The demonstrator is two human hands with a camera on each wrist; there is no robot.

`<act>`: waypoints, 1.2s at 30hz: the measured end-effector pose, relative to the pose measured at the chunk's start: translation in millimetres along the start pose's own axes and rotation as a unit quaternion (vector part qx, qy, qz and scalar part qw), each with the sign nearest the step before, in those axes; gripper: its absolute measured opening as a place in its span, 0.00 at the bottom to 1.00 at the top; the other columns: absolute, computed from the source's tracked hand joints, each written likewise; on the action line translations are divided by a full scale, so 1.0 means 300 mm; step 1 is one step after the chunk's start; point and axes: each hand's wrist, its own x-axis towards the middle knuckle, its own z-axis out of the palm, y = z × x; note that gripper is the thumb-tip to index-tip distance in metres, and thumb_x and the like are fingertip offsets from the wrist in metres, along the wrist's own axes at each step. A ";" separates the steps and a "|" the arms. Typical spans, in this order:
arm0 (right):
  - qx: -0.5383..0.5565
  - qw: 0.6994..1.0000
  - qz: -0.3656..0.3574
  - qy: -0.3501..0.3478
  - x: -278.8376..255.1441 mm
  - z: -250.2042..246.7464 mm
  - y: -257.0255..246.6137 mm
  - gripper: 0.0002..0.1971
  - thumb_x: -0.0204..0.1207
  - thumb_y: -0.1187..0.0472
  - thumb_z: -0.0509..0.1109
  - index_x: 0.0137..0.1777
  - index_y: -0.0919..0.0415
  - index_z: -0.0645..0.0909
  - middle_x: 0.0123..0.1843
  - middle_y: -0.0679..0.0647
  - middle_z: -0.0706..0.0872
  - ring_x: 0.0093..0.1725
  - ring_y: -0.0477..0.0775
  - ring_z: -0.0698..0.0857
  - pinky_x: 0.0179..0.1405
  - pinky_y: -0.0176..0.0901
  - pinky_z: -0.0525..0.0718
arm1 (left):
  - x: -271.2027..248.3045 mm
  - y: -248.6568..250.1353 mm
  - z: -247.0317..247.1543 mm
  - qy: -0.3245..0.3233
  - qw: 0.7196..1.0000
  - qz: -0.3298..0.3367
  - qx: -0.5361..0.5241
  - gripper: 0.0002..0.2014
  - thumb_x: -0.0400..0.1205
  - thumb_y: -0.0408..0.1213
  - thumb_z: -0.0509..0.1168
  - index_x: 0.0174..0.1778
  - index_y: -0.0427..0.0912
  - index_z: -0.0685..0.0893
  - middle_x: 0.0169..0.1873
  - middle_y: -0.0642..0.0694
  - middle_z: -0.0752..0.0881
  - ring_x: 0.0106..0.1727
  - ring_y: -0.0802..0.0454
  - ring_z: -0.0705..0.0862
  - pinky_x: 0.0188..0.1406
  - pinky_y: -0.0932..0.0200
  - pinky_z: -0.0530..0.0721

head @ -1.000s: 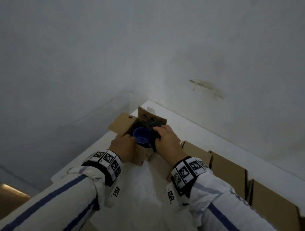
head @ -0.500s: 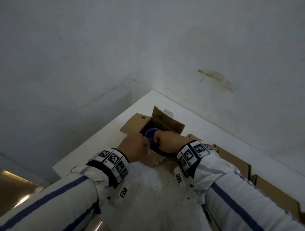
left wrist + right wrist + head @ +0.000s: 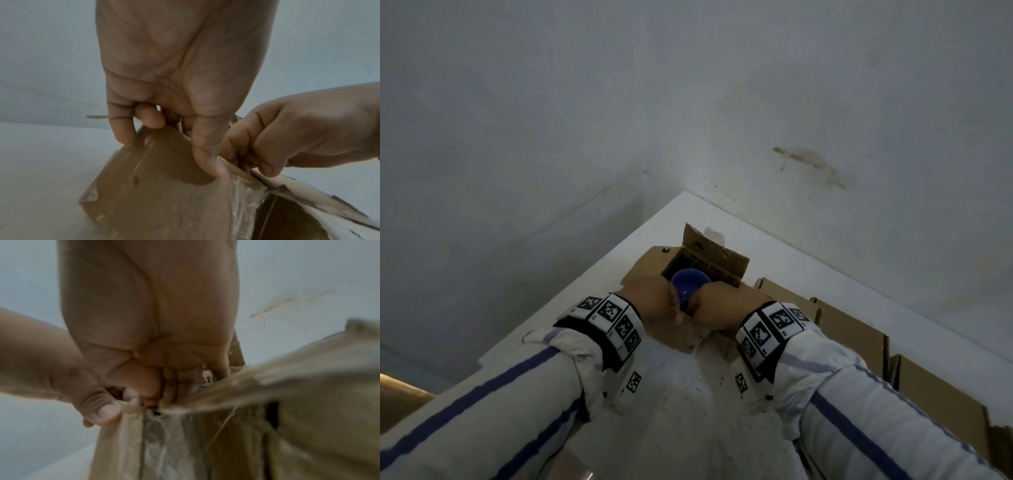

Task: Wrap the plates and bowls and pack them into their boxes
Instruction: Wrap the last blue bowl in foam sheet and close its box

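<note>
A blue bowl [image 3: 689, 287] sits inside a small open cardboard box [image 3: 717, 265] at the far corner of the white table [image 3: 681, 421]; only its rounded blue surface shows. My left hand [image 3: 658, 301] and right hand [image 3: 719, 305] meet side by side at the box's near rim. In the left wrist view the left hand [image 3: 168, 142] curls its fingers over the top edge of the box wall [image 3: 156, 194], thumb pressed on the outside. In the right wrist view the right hand [image 3: 164, 386] grips the cardboard edge [image 3: 236, 391] with its fingers inside the box.
Several more cardboard boxes [image 3: 852, 329] line the wall to the right of the open one. Two white walls meet just behind the box. The table's left edge [image 3: 558, 298] drops off close to my left wrist.
Both hands have come off the bowl and the dark wrapping inside the box and now grip its near rim together. The head view has shifted slightly.
</note>
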 end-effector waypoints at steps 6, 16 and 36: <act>0.024 0.997 -0.016 0.070 -0.050 0.044 0.040 0.16 0.82 0.63 0.59 0.66 0.58 0.81 0.55 0.53 0.85 0.53 0.55 0.82 0.51 0.39 0.75 | 0.011 0.064 -0.030 -0.046 0.993 -0.024 0.104 0.13 0.82 0.42 0.62 0.58 0.41 0.86 0.51 0.46 0.87 0.55 0.49 0.85 0.54 0.58 0.81; 0.272 0.910 0.068 0.305 -0.337 0.102 0.365 0.16 0.79 0.66 0.61 0.63 0.57 0.84 0.66 0.53 0.84 0.68 0.53 0.79 0.66 0.37 0.72 | 0.044 0.510 -0.055 0.061 0.986 0.116 0.102 0.14 0.84 0.33 0.55 0.58 0.36 0.84 0.58 0.41 0.85 0.59 0.45 0.82 0.54 0.57 0.78; 0.421 0.660 0.508 0.359 -1.248 1.061 1.391 0.14 0.77 0.66 0.62 0.59 0.59 0.83 0.63 0.60 0.82 0.57 0.60 0.82 0.52 0.42 0.77 | -0.095 1.800 0.791 -0.110 0.929 0.348 0.055 0.12 0.82 0.36 0.57 0.60 0.45 0.80 0.63 0.44 0.76 0.63 0.43 0.76 0.65 0.48 0.77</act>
